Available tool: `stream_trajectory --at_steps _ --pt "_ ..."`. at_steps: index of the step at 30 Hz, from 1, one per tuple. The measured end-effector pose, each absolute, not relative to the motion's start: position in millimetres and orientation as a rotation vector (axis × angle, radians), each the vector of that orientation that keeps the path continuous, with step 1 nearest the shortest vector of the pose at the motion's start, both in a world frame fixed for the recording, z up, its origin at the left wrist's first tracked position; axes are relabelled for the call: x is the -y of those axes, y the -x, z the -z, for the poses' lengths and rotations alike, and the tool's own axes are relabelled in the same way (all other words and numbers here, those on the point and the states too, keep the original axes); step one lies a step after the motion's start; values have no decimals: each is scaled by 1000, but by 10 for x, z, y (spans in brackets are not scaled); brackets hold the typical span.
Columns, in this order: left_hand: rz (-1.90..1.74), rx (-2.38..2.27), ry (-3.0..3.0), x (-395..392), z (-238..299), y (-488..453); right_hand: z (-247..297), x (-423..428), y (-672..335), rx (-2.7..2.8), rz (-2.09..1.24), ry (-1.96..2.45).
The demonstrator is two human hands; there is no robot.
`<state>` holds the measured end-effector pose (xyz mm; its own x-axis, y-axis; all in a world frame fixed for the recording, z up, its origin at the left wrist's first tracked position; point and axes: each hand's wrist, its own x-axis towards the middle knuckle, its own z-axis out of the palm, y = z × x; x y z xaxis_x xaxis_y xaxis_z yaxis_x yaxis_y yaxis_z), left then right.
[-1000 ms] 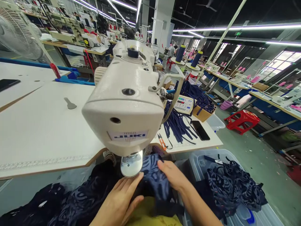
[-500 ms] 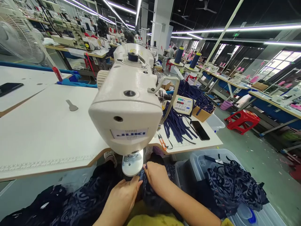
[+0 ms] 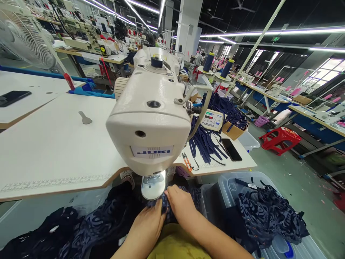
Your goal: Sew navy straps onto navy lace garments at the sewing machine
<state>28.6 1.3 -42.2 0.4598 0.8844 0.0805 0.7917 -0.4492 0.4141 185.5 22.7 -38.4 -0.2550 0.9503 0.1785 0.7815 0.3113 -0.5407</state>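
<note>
A white JUKI sewing machine (image 3: pixel 148 118) fills the middle of the head view, its rounded metal bed end (image 3: pixel 153 185) lit by a lamp. Just below that bed, my left hand (image 3: pixel 148 223) has its fingers closed on a dark navy patterned garment (image 3: pixel 168 216). My right hand (image 3: pixel 182 205) pinches the same garment at the right side of the bed. The two hands are close together, fingertips almost meeting. Much of the cloth between them is hidden by the hands and the machine.
More navy garments (image 3: pixel 94 226) lie at lower left. At right, a clear plastic bin (image 3: pixel 223 180) holds a garment pile (image 3: pixel 269 216). Orange thread snips (image 3: pixel 187 162), navy straps (image 3: pixel 203 144), a phone (image 3: pixel 231 149) and a control panel (image 3: pixel 211 120) sit on the white table (image 3: pixel 59 151).
The cloth between my hands has shifted and its right-hand part hangs less in front of me. My left hand has moved slightly right. The view has turned a little.
</note>
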Motion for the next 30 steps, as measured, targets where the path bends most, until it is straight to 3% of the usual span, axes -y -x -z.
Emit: stream_trajectory --at_steps 5,7,11,15,19,23,30 --pt "-570 -1137 -2162 -26 166 -37 -201 -203 -2061 2295 -1170 1045" --pt "-575 -1002 -1989 -40 -35 59 -434 -198 -2067 2317 -1295 892" --pt "-745 -1319 -2025 -107 -313 196 -593 -288 -1918 2152 -977 1118" --pt "-1134 -1540 -2640 -186 -286 234 -383 -419 -1720 1879 -831 1388" --pt "-996 -1239 -2880 -209 -191 177 -188 -493 -1645 1508 -1115 1396" --pt "-891 -1358 -2879 -204 -216 119 -196 -591 -1686 1357 -1330 1290" --pt "-832 -1492 -3100 -238 -318 95 -323 -749 -1766 1674 -1063 1354"
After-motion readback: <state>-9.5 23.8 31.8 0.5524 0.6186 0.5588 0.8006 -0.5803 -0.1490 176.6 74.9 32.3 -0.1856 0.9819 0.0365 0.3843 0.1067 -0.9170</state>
